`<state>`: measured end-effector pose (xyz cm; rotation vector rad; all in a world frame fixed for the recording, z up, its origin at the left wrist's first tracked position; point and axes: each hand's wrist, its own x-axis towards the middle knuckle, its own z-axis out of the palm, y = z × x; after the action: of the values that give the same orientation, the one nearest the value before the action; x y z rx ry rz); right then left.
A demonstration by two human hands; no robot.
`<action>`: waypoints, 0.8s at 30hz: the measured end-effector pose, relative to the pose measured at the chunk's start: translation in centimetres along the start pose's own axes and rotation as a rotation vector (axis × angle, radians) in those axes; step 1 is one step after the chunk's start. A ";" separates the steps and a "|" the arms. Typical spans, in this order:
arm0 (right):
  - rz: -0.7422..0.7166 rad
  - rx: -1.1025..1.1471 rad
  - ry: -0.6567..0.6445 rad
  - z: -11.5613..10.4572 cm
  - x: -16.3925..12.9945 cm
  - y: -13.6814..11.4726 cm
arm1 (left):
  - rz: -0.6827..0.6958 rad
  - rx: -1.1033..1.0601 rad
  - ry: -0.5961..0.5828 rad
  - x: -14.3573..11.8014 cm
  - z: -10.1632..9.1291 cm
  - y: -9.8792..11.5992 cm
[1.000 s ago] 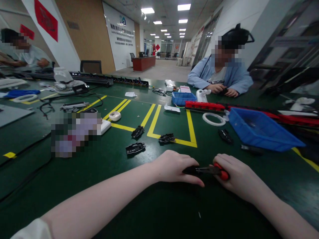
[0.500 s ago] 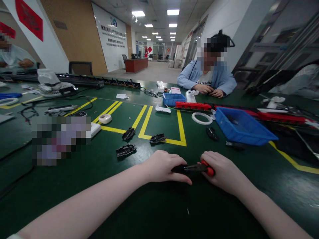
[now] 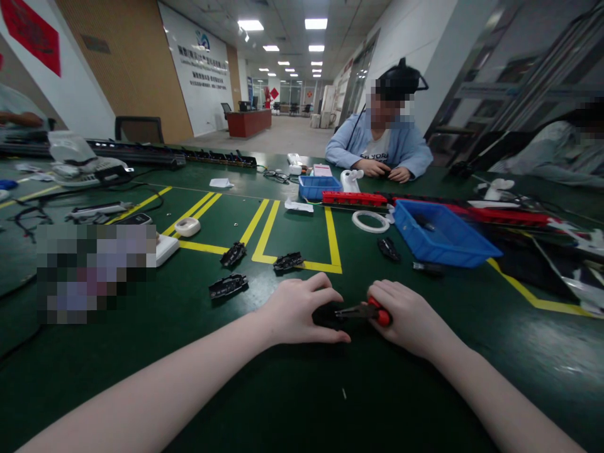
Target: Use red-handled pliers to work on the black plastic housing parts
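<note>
My right hand (image 3: 402,318) is closed around the red handles of a pair of pliers (image 3: 361,311), whose narrow jaws point left. The tips of the jaws meet a dark plastic part (image 3: 328,316). Thumb and fingers of my left hand (image 3: 302,311) curl around that part, which is mostly hidden in shadow. Beyond my left hand lie similar black plastic parts: one (image 3: 229,287) to the left, another (image 3: 233,254) behind it, and a third (image 3: 288,262) at the yellow tape. A further black part (image 3: 388,248) rests past my right hand.
A blue bin (image 3: 438,236) with a few dark pieces stands at right, beside a white ring (image 3: 370,221). Behind it runs a long red strip (image 3: 353,199). A smaller blue bin (image 3: 319,187) sits farther back. Across the table a person (image 3: 380,145) works. A tape roll (image 3: 187,226) lies left.
The whole view has shifted slightly, so things appear farther left. My left index finger is more bent over the dark part. The pliers stay in my right hand, against the part.
</note>
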<state>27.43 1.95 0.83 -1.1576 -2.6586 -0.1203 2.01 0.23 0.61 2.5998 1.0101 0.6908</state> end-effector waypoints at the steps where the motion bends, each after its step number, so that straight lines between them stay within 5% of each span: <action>1: 0.002 -0.002 0.003 0.0 0.0 0.0 | -0.029 -0.002 0.014 0.0 0.0 0.1; 16: 0.056 -0.054 0.114 0.4 0.1 0.0 | -0.262 -0.137 0.134 0.0 -0.2 0.2; 24: 0.059 -0.073 0.113 0.2 0.0 -0.3 | -0.230 -0.256 0.109 0.1 -0.1 -0.5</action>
<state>27.17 1.82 0.65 -1.2122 -2.5387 -0.2667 1.78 0.62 0.50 2.2069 1.1479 0.8482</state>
